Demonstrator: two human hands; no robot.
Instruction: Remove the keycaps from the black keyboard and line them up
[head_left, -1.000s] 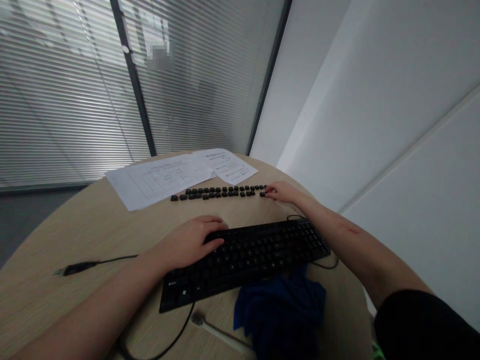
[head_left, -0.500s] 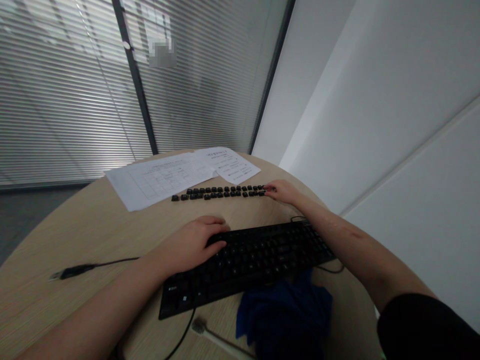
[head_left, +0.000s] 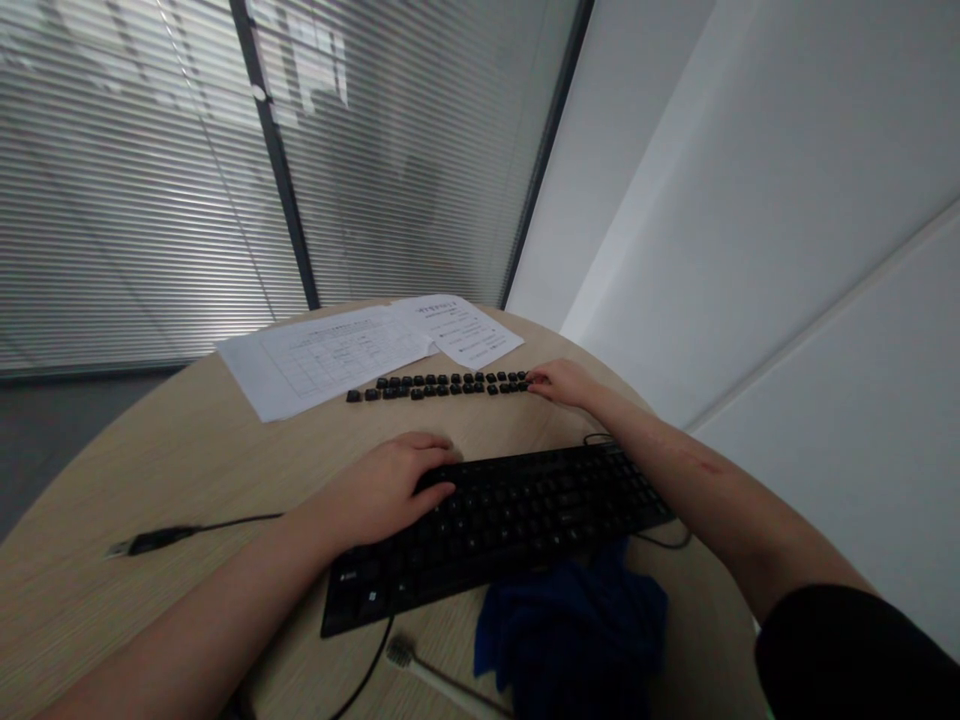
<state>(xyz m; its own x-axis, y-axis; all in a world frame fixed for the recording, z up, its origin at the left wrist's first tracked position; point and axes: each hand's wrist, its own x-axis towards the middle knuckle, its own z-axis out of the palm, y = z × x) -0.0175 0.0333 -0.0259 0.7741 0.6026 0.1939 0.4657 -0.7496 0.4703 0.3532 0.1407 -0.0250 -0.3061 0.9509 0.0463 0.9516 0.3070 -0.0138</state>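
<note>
A black keyboard (head_left: 525, 510) lies at a slant across the table in front of me. My left hand (head_left: 397, 485) rests on its far left part, thumb over the keys and fingers along the back edge, holding it. Beyond the keyboard, several loose black keycaps (head_left: 442, 391) are lined up in two rows. At the right end of these rows is my right hand (head_left: 559, 384), its thumb and fingertips pinched together at a keycap; the fingers partly hide it.
Printed papers (head_left: 330, 360) lie behind the keycaps. A USB plug (head_left: 150, 541) on a cable is at the left. Near me are a toothbrush-like brush (head_left: 435, 680) and a crumpled blue cloth (head_left: 570, 630). A window with blinds (head_left: 405, 200) and a white wall (head_left: 810, 330) border the round table.
The whole view has shifted very slightly. Both hands stay in nearly the same places, the left on the keyboard and the right at the end of the keycap rows.
</note>
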